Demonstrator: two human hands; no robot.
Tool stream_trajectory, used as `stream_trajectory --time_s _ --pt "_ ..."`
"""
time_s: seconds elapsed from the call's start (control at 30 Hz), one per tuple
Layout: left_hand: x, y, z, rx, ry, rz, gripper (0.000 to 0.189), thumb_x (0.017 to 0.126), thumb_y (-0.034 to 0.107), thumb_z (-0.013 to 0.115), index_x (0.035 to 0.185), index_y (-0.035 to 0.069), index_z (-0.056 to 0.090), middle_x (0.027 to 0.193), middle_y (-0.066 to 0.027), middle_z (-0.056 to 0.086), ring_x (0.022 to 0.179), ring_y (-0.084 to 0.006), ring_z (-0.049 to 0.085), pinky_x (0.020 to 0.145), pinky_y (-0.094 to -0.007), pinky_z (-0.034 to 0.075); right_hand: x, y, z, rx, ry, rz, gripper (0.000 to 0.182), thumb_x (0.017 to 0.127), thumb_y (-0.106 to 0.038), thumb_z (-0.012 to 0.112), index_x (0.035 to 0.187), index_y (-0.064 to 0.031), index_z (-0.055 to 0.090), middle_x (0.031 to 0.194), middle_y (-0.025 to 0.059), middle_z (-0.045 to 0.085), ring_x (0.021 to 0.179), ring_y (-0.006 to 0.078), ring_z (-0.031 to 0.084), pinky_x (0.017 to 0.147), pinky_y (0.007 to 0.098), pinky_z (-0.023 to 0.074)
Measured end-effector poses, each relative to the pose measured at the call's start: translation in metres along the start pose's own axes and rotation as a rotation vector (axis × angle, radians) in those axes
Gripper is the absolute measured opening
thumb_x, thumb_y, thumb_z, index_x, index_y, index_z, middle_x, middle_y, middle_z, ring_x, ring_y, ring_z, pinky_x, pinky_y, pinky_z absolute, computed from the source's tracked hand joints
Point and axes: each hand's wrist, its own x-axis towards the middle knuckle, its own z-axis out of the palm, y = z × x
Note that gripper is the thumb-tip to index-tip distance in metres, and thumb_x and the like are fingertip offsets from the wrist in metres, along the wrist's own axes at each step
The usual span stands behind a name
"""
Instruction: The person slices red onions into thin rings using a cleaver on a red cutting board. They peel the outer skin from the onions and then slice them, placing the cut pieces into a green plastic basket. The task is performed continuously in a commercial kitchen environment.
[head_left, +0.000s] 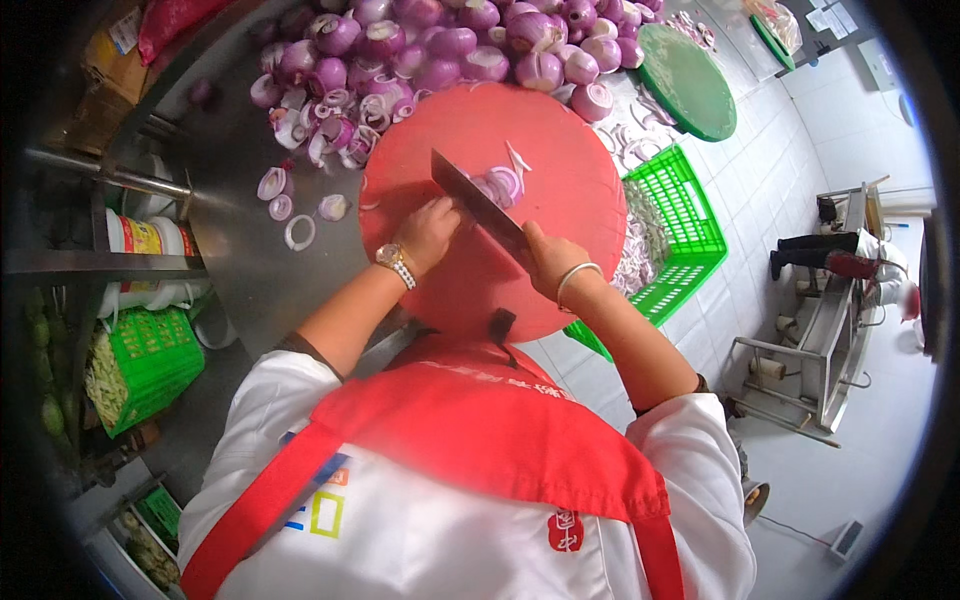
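Note:
A round red cutting board (577, 165) lies on the steel worktop before me. My right hand (553, 259) grips the handle end of a cleaver (480, 206), whose broad dark blade slants across the board. Sliced red onion (504, 186) lies on the far side of the blade. My left hand (431, 232) rests on the board on the near left side of the blade, fingers curled; whether anything is under them is hidden. Beyond the board is a large heap of peeled red onions (454, 45), with onion ends and rings (300, 232) at its left.
A green plastic crate (694, 217) of sliced onion stands right of the board. A green round board (686, 82) lies behind it. Another green crate (157, 367) and white buckets (154, 236) are at lower left. A person (874, 255) stands far right near metal racks (832, 360).

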Motion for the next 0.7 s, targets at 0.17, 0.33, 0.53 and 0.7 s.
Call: stream_trajectory --time_s 0.17,0.33,0.53,0.7 --pt "0.001 -0.001 0.002 -0.027 -0.007 -0.026 0.017 0.078 0.005 0.056 0.094 0.005 0.062 0.098 -0.0135 0.059 0.09 -0.0331 0.058 0.078 -0.0413 0.05 -0.002 -0.001 0.003 -0.042 -0.011 -0.005 0.026 0.085 -0.011 0.045 0.111 -0.0086 0.043 0.091 0.0246 0.063 0.083 0.0405 0.063 0.072 0.0478 0.0496" --pt "-0.002 -0.002 0.002 0.01 0.026 -0.024 0.015 0.076 0.005 0.058 0.091 0.004 0.061 0.101 -0.0141 0.059 0.09 -0.0333 0.059 0.078 -0.0412 0.05 -0.004 -0.009 -0.016 -0.013 -0.024 -0.016 0.026 0.085 -0.011 0.045 0.111 -0.0088 0.044 0.092 0.0253 0.063 0.085 0.0417 0.063 0.073 0.0485 0.0489" --pt "-0.003 -0.005 -0.002 0.008 -0.023 0.009 0.018 0.071 0.002 0.058 0.089 0.004 0.058 0.1 -0.0142 0.057 0.092 -0.0338 0.056 0.081 -0.0406 0.049 0.006 0.004 0.011 0.077 -0.01 -0.003 0.026 0.085 -0.011 0.045 0.111 -0.0071 0.043 0.091 0.0254 0.063 0.084 0.0419 0.063 0.071 0.0497 0.0487" --pt "0.001 -0.004 -0.007 0.124 -0.186 0.001 0.024 0.074 0.003 0.056 0.097 0.007 0.059 0.103 -0.0136 0.056 0.096 -0.0331 0.055 0.082 -0.0409 0.048 0.005 0.019 0.013 0.072 0.061 0.028 0.023 0.085 -0.011 0.045 0.108 -0.0069 0.043 0.089 0.0254 0.063 0.083 0.0423 0.063 0.07 0.05 0.0486"
